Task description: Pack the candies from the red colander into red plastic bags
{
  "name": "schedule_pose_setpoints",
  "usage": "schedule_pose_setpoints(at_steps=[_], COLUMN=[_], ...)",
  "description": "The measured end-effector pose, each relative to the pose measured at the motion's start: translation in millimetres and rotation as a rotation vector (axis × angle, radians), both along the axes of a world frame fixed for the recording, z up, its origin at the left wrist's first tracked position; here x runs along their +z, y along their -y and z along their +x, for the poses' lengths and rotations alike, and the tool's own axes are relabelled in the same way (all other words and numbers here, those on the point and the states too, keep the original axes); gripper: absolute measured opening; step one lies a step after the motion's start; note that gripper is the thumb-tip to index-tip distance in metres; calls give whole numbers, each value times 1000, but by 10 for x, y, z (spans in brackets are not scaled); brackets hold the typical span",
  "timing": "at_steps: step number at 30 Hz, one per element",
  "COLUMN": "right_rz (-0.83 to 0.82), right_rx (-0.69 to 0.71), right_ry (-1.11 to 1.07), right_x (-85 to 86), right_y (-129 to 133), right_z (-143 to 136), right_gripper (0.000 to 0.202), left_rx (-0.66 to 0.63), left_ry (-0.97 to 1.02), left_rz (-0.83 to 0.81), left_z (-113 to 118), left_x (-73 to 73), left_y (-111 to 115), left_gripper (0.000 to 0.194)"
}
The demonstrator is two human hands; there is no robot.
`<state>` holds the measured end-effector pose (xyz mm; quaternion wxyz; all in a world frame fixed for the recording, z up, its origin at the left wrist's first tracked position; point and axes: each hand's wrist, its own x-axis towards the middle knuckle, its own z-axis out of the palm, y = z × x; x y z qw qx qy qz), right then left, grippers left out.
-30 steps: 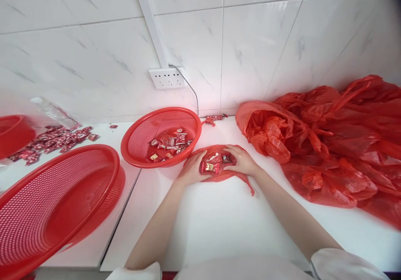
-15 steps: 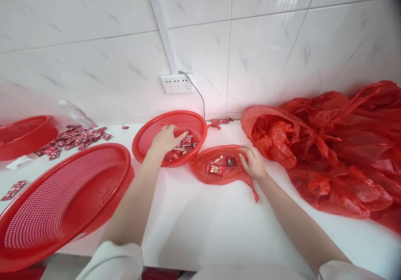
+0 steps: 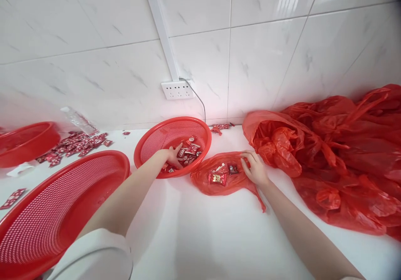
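Note:
My left hand [image 3: 173, 155] is down inside a small red mesh basket [image 3: 150, 140], among small wrapped snacks [image 3: 190, 150]. Its thumb is spread from the fingers, whose tips are partly hidden by the snacks; no snack is seen gripped. To the right, a red plastic bag [image 3: 200, 180] lies spread on the white table, its mouth facing up. Several wrapped pieces rest in it, among them a red and gold packet [image 3: 217, 178] and a dark packet [image 3: 233, 169]. My right hand [image 3: 255, 169] pinches the bag's right rim between thumb and fingers.
A large red basket [image 3: 40, 205] stands at the left, with another red basket [image 3: 28, 142] behind it. Near the wall are a pile of red packets [image 3: 77, 144] and a clear plastic bottle [image 3: 79, 120]. Red plastic bags [image 3: 332, 146] heap up at the right. A socket strip [image 3: 177, 90] is on the wall.
My left hand has moved lower and deeper into the small basket, from above the snacks to among them. My right hand keeps its place at the bag's rim. The view has tilted slightly upward.

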<state>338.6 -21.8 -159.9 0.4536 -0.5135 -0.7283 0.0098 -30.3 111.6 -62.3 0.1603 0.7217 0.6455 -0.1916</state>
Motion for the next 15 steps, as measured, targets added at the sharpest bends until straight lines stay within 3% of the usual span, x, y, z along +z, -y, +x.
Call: schedule_pose_setpoints(at_steps=[2, 4, 8, 10, 12, 15], right_rz=[-23, -36, -54, -63, -70, -71], right_rx=[5, 12, 15, 13, 15, 14], right_ry=[-9, -13, -23, -26, -29, -23], right_x=[-5, -12, -21, -20, -20, -25], right_y=[-3, -3, 0, 2, 2, -2], right_z=[1, 7, 18, 21, 22, 23], right_gripper=[17, 16, 16, 17, 17, 17], left_rx=[-13, -26, -88, -130, -158, -135], left_ry=[-21, 32, 137, 157, 180, 222], left_rz=[6, 54, 116, 86, 44, -28], left_z=[40, 57, 72, 97, 136, 201], left_x=[0, 15, 56, 79, 108, 146], left_y=[21, 20, -22, -35, -32, -7], left_gripper=[145, 129, 63, 39, 35, 52])
